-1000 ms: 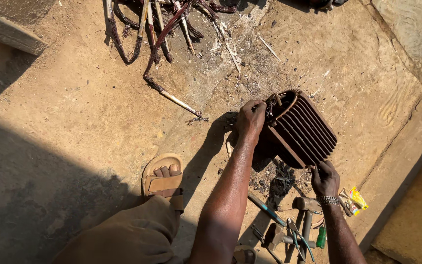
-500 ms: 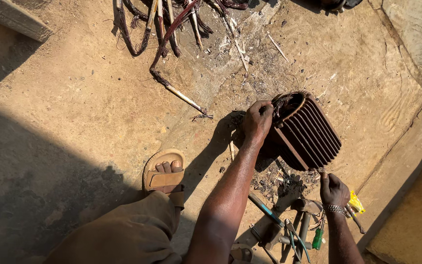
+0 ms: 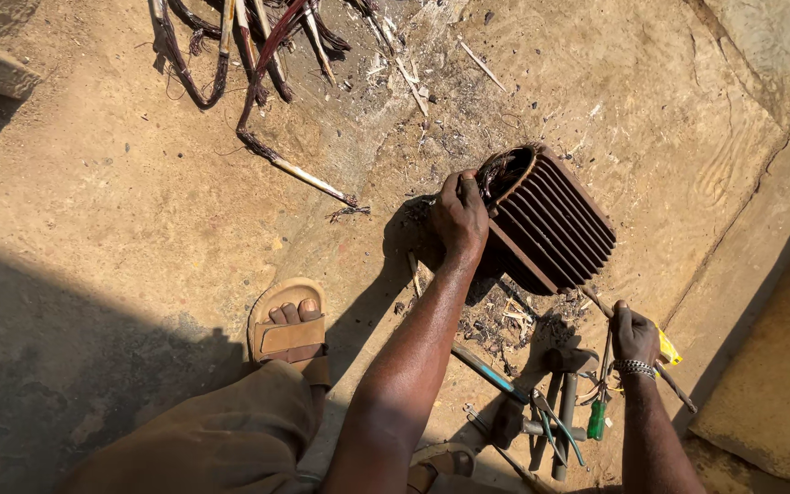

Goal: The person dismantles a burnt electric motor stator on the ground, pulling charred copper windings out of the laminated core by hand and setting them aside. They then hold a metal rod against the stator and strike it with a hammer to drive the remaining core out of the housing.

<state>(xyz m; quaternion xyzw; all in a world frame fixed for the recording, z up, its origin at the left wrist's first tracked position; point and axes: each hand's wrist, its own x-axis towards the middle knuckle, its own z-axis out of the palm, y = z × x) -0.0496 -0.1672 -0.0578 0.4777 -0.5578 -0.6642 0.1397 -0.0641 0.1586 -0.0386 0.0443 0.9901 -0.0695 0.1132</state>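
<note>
Fingers of the left hand (image 3: 460, 216) grip the rim of the ribbed metal housing (image 3: 546, 220) on the dirt ground (image 3: 139, 201). The right hand (image 3: 635, 333) is clenched around a thin rod (image 3: 678, 389), just beside a small yellow packet (image 3: 667, 348).

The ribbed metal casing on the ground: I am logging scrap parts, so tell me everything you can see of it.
The ribbed metal casing is a dark, rust-brown cylinder with parallel fins along its outside and a flat bar across them. It lies on its side on the sandy ground, open end toward the upper left, tangled dark wire showing inside. The left hand grips its open rim. Debris lies beneath it; the right hand is apart from it.
</note>
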